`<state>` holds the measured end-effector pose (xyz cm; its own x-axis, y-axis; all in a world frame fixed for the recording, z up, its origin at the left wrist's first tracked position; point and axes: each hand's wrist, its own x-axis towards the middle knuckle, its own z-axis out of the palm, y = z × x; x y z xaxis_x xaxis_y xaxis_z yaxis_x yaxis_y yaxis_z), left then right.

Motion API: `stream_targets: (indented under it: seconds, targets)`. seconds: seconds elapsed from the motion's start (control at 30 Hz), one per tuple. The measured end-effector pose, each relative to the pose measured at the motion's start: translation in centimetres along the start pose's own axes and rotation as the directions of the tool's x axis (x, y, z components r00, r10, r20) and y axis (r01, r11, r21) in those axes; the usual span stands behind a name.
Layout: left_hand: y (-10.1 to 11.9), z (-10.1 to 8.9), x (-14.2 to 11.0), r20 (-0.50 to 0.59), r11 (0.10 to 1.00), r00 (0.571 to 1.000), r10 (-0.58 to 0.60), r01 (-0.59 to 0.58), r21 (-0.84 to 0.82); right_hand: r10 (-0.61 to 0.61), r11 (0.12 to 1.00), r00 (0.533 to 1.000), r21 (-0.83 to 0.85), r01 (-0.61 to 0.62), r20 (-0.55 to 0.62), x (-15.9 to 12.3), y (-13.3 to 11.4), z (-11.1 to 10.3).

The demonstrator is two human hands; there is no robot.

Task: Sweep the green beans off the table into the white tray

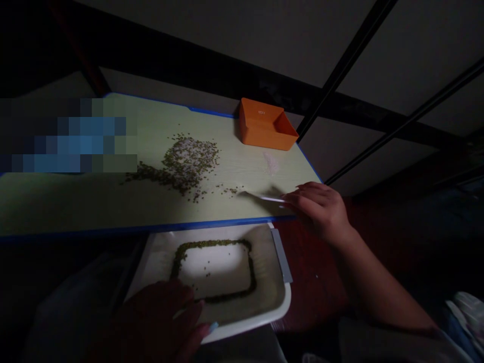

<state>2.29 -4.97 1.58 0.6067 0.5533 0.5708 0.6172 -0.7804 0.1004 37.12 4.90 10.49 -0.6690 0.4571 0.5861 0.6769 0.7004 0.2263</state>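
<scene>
Pale tabletop (234, 166), loose grains (191, 161) leftward of right hand (321, 207), beyond left hand (162, 307)

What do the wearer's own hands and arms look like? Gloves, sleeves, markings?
No gloves. Right hand: no wristband visible, forearm without a sleeve. Left hand: one pale blue nail shows; too dark toward the wrist to tell about a sleeve.

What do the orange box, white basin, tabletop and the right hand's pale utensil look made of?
Orange box: probably plastic, matte; even colour, thin walls.
White basin: likely moulded plastic, smooth; rounded corners.
Tabletop: perhaps laminate or painted board, low sheen; faint streaks.
Pale utensil: plastic or metal, can't tell; too small and dim.
</scene>
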Motion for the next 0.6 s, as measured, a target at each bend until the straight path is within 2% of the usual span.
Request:
stream_targets:
  seconds: [0.17,0.3,0.4,0.47,0.53,0.6]
  targets:
    - [0.1,-0.1,-0.5,0.03,0.999,1.0,0.007,-0.008,0.039,0.018,1.0,0.999,0.02,-0.019,0.039,-0.5,-1.3,-0.7]
    - [0.2,0.1,-1.3,0.044,0.998,0.997,-0.062,0.06,0.033,0.039,0.996,0.999,0.077,-0.041,0.033,-0.5,-1.8,-0.6]
    - [0.3,-0.3,-0.8,0.054,0.996,0.995,-0.085,0.083,0.032,0.147,0.984,0.989,0.106,-0.145,-0.006,-0.2,-0.9,-0.6]
    - [0.3,-0.4,-0.3,0.046,0.996,0.995,-0.083,0.081,0.035,0.293,0.949,0.955,0.138,-0.285,-0.038,0.5,0.6,-0.5]
    - [0.1,-0.5,-0.4,0.076,0.998,0.996,-0.056,0.055,0.018,0.462,0.868,0.885,0.234,-0.439,-0.055,1.7,2.6,-0.1]
    - [-0.2,-0.4,-1.3,0.093,0.996,0.992,-0.087,0.086,0.013,0.555,0.772,0.832,0.387,-0.505,-0.022,3.3,5.0,0.8]
